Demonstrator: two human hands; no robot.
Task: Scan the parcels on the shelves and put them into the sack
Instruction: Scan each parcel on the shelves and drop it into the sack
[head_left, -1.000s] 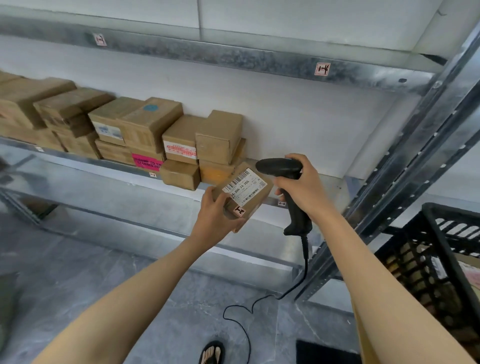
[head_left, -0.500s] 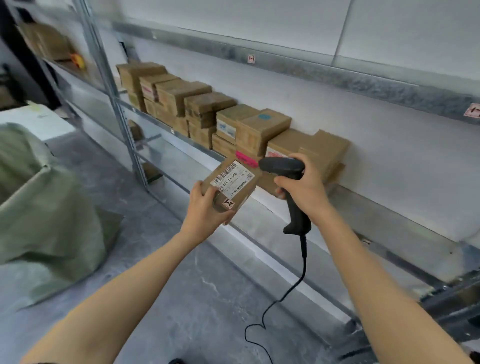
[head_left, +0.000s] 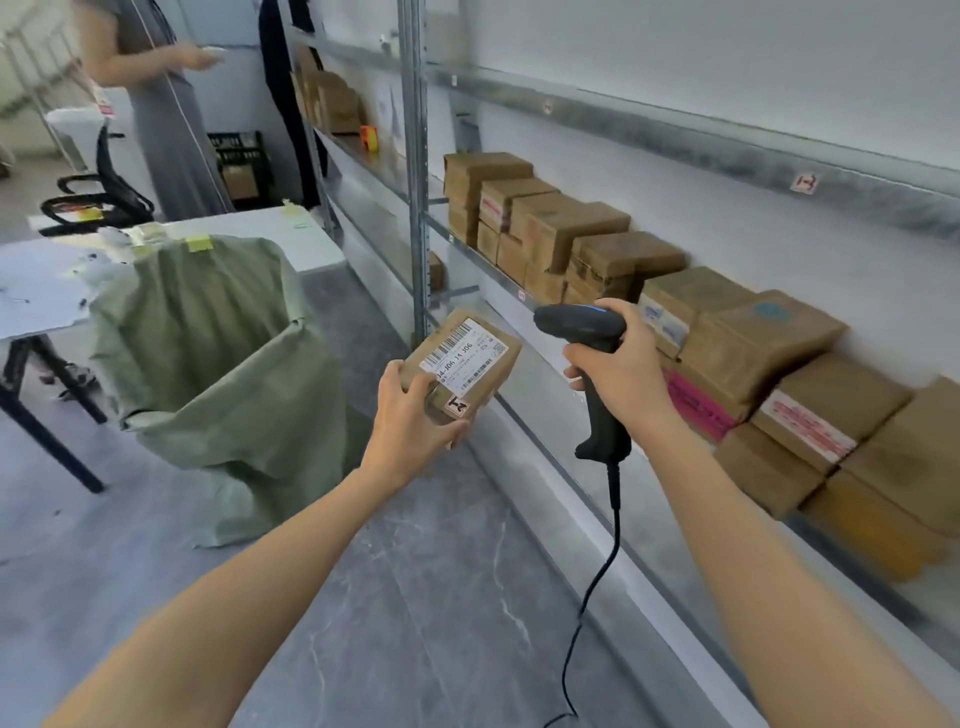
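Parcel (head_left: 467, 364) lay label-up in the left hand (head_left: 410, 415), its near end clasped by curled fingers; fingers of the right hand (head_left: 623, 374) gripped the scanner (head_left: 582, 325).

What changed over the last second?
The person turned left, away from the shelf end, and the sack came into sight. The left hand still holds the parcel, label up, and the right hand still grips the scanner beside it; nothing was taken or released.
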